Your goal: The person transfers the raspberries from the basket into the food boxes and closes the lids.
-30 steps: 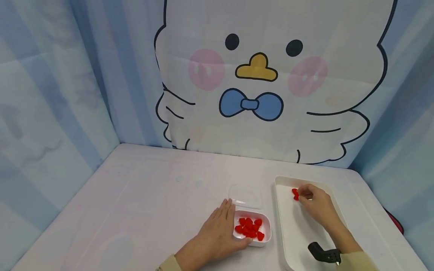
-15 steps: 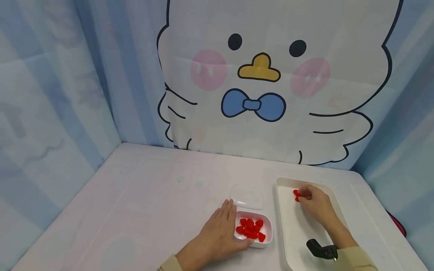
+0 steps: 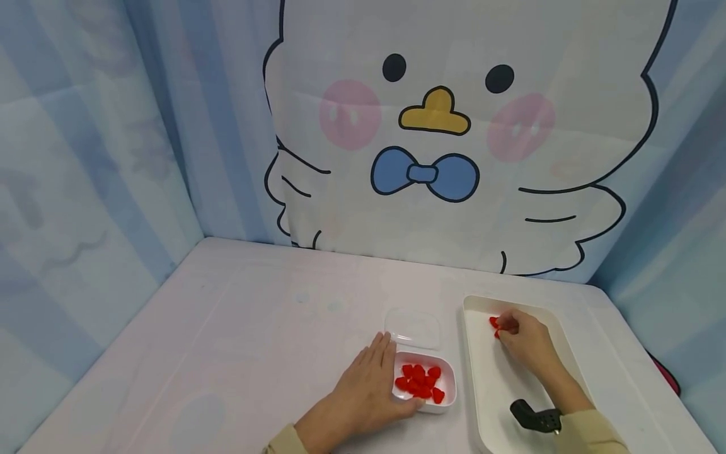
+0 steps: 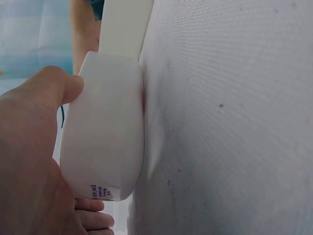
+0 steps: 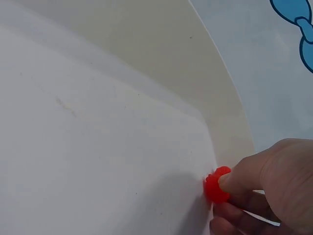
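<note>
My left hand (image 3: 365,388) lies along the left side of a small white box (image 3: 452,396), fingers straight and thumb at its near rim. Several small red, rounded-triangular pieces (image 3: 416,380) lie inside that box. In the left wrist view, the thumb rests on the rim of the white box (image 4: 105,122) and fingertips show past its lower end. Over the far part of a long white tray (image 3: 493,391), my right hand (image 3: 527,343) pinches a small red piece (image 5: 213,188) between thumb and fingers, close to the tray wall. Another red piece (image 3: 493,321) lies beside the fingertips.
A clear plastic lid (image 3: 413,328) lies on the white table (image 3: 244,328) just behind the small box. The tray stands to the right of the box, with a narrow gap between. A curtain (image 3: 340,208) with a printed cartoon bird hangs behind the table.
The right fingers have shifted slightly over the red pieces in the tray. The left hand and the box stay together in the same place; the whole view has shifted a little.
</note>
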### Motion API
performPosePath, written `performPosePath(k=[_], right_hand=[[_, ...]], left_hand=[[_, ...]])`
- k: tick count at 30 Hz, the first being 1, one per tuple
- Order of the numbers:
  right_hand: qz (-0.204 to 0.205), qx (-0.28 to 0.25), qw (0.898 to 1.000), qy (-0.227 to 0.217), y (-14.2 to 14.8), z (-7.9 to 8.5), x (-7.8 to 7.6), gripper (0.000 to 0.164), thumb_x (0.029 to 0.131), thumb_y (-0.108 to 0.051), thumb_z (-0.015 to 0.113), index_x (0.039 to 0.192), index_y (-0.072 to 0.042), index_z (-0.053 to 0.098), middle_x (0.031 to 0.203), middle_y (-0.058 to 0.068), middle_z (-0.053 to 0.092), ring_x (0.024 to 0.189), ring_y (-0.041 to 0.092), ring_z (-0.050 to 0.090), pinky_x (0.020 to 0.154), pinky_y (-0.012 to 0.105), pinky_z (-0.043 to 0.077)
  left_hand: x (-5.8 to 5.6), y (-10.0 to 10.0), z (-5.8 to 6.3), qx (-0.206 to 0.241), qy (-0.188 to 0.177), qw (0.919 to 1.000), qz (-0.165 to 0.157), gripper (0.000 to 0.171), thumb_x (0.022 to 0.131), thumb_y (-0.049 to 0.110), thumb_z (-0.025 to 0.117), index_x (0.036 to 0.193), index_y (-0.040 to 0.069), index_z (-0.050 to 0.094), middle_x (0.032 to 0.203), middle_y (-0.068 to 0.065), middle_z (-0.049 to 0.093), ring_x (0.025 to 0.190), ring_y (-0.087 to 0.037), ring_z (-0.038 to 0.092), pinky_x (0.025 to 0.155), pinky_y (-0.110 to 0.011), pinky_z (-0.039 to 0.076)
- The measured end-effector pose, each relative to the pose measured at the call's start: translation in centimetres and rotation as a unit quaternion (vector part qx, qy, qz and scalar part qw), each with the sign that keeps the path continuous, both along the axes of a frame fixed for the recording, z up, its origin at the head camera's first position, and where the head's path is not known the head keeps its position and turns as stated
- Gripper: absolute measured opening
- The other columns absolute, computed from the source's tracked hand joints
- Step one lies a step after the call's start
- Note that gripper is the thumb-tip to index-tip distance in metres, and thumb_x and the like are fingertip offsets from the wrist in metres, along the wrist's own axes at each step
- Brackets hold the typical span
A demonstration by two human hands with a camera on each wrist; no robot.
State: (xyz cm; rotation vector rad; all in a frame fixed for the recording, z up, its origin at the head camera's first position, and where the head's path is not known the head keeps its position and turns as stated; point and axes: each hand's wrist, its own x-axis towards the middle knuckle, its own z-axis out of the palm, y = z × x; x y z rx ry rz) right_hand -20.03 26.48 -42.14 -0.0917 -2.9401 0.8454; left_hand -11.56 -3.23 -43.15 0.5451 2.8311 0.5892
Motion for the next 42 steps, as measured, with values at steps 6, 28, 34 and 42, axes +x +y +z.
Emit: performPosePath(k=[6, 28, 34, 42], right_hand=[[0.001, 0.002, 1.0, -0.002, 0.2, -0.1, 0.0, 0.014, 0.085, 0.004, 0.063, 0.099, 0.003, 0.061, 0.095, 0.02, 0.064, 0.084, 0.027, 0.057, 0.077, 0.038, 0.057], [0.013, -0.016, 0.999, 0.029, 0.1, 0.2, 0.9, 0.013, 0.088, 0.001, 0.063, 0.101, 0.0, 0.062, 0.101, 0.02, 0.067, 0.091, 0.03, 0.062, 0.075, 0.032, 0.058], [0.02, -0.024, 0.999, 0.036, -0.2, 0.8, 1.4, 0.015, 0.088, -0.001, 0.062, 0.103, 0.0, 0.064, 0.103, 0.018, 0.068, 0.097, 0.033, 0.065, 0.073, 0.018, 0.052], [0.036, -0.026, 0.997, 0.068, -0.9, 1.4, 2.1, 0.016, 0.09, -0.002, 0.062, 0.105, -0.001, 0.065, 0.104, 0.016, 0.07, 0.098, 0.032, 0.067, 0.084, 0.042, 0.058]], left_hand=[[-0.1, 0.0, -0.1, -0.001, -0.002, 1.0, -0.001, 0.105, 0.08, 0.068, 0.062, 0.156, 0.007, 0.024, 0.165, -0.009, 0.025, 0.152, -0.027, 0.024, 0.119, -0.048, 0.033], [-0.1, 0.0, -0.1, 0.002, -0.005, 1.0, 0.006, 0.106, 0.077, 0.068, 0.065, 0.156, 0.009, 0.024, 0.164, -0.008, 0.026, 0.152, -0.027, 0.024, 0.119, -0.049, 0.033], [0.0, 0.0, -0.1, 0.005, -0.005, 1.0, 0.005, 0.105, 0.079, 0.067, 0.064, 0.156, 0.009, 0.024, 0.164, -0.008, 0.026, 0.152, -0.027, 0.024, 0.119, -0.049, 0.032], [0.0, 0.1, -0.1, 0.002, -0.006, 0.9999, 0.008, 0.106, 0.077, 0.068, 0.065, 0.156, 0.009, 0.024, 0.164, -0.008, 0.026, 0.152, -0.027, 0.024, 0.119, -0.049, 0.033]])
